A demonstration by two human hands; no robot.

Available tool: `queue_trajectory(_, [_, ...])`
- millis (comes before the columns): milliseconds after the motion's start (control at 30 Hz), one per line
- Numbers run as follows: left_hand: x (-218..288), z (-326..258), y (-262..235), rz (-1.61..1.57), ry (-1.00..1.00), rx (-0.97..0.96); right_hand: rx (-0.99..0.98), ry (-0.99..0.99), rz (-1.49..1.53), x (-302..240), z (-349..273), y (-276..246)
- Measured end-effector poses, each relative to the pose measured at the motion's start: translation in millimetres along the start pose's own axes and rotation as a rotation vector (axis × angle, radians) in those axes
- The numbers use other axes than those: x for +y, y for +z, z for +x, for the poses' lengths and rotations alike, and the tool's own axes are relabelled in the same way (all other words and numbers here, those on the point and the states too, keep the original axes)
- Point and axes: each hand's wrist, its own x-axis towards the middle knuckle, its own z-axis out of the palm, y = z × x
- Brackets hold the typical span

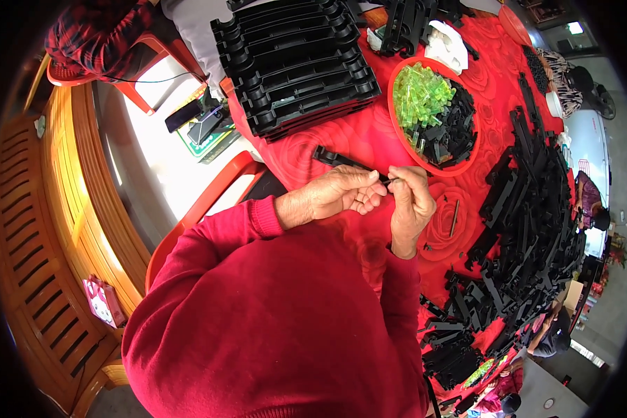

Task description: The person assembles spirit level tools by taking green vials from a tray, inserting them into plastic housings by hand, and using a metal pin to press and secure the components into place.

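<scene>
At frame centre I am observing the half-curled left hand (345, 192) holding a slim black plastic strip (336, 159), the right hand (412, 205) pinching a small dark tip (390, 181), possibly its end; judging: light, stiff, best gripped mid-length.

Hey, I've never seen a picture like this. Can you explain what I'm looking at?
There's no machine: you see a person's bare left hand and right hand. The single picture comes from a wide camera on that person's head, looking down, so straight edges bend. The left hand holds a black strip; the right hand pinches near its end, on something too small to tell. On the red cloth are a bowl of green pieces and black pieces, a black stack and a black heap.
</scene>
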Motion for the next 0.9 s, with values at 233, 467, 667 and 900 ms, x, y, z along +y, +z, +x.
queue_trajectory(233, [-9.4,-3.3,-4.6,-0.063,-0.055,0.008,-0.097,0.034,0.257,4.4,-7.5,1.8])
queue_trajectory(467, [-4.7,-7.7,-5.8,0.354,0.357,0.23,0.085,0.314,0.182,1.9,-11.8,-4.6])
queue_trajectory(667, [-7.6,-9.1,-5.4,0.656,0.508,0.364,0.081,0.464,0.039,-3.7,-17.3,3.5])
queue_trajectory(900, [-4.2,-12.5,-5.7,0.862,0.472,0.436,0.119,0.283,-0.24,11.4,-24.8,8.5])
